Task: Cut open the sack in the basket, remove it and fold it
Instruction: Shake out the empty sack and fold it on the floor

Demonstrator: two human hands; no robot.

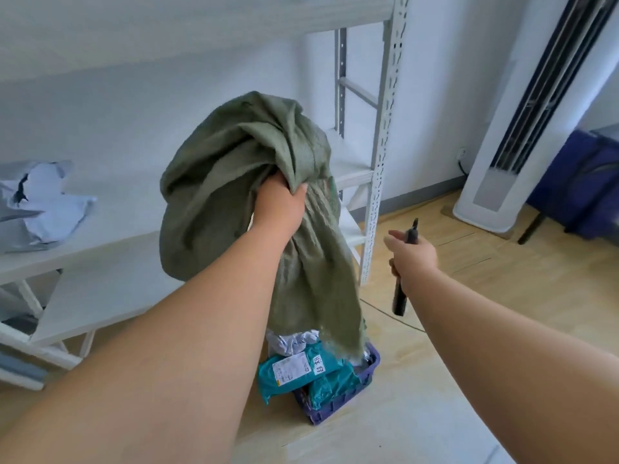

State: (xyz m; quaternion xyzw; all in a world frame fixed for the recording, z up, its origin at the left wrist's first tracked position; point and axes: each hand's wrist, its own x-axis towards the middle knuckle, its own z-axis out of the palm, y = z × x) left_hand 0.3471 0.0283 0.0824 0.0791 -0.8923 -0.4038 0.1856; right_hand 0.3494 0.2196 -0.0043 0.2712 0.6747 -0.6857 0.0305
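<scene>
My left hand (281, 204) grips a bunched fold of the green woven sack (234, 182) and holds it up at chest height. The sack hangs crumpled, and its frayed lower end trails down to the purple basket (338, 408) on the floor. Teal parcels (294, 370) and a grey-white one (291, 341) lie heaped in the basket. Off to the right, apart from the sack, my right hand (413, 259) holds a black utility knife (403, 272) with its tip pointing up.
A white metal shelving unit (382, 155) stands behind the sack, and a torn grey mailer bag (37, 202) lies on its left shelf. A white tower air conditioner (502, 162) and blue fabric (582, 182) stand at the right. The floor is light wood.
</scene>
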